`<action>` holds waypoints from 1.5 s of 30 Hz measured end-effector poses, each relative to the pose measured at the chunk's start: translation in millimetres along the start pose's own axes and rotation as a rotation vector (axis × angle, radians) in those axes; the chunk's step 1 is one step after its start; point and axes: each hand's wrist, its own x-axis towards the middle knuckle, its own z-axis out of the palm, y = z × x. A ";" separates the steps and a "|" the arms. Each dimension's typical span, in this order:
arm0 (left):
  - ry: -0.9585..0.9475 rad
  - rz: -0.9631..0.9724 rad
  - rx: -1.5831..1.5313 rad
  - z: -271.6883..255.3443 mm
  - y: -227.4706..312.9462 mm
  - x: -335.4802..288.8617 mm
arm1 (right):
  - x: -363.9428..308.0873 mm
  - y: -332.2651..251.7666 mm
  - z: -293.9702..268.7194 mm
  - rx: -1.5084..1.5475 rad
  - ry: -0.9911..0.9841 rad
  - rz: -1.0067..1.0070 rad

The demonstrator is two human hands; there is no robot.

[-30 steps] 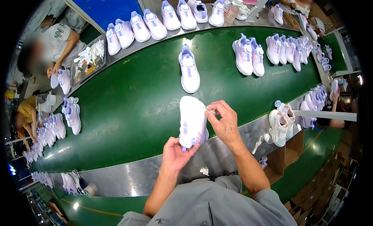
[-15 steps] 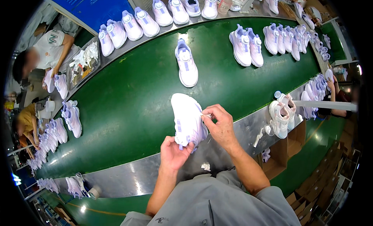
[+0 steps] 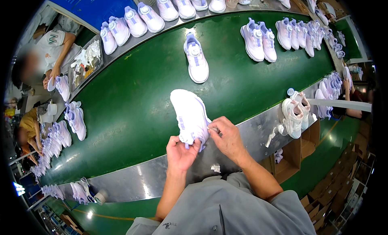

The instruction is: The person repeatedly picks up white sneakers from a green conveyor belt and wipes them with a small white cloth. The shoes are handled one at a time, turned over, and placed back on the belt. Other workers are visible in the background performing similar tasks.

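Note:
A white and lavender sneaker (image 3: 188,113) is raised over the near edge of the green belt, its toe pointing away and tipped a little left. My left hand (image 3: 180,155) grips it by the heel, thumb and fingers closed on either side. At the shoe's right side, along the line between upper and sole, my right hand (image 3: 227,139) is pinched. Something small and whitish shows at its fingertips, too small to name. Beyond, a matching sneaker (image 3: 197,62) with a round dial on its tongue stands alone on the belt.
The green belt (image 3: 133,101) has a metal ledge (image 3: 157,176) on my side. A pair of sneakers (image 3: 297,115) sits on it at right, above a cardboard box (image 3: 289,160). More sneakers (image 3: 254,41) stand at far right. A person (image 3: 56,49) works at left beside a scrap tray (image 3: 85,63).
The held sneaker has tilted further left at the toe. My right hand has slid along its side toward the heel. The surroundings have shifted slightly in view.

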 end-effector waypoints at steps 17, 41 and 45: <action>0.012 0.026 -0.070 -0.9 12.5 -6.2 | 16.4 -1.3 -15.0 0.064 -0.044 -0.004; -0.035 0.069 -0.211 5.7 8.7 -2.6 | -11.0 19.9 22.5 -0.064 0.076 -0.159; -0.028 0.104 -0.197 7.4 8.2 -5.5 | -14.3 24.9 30.3 -0.081 0.109 -0.207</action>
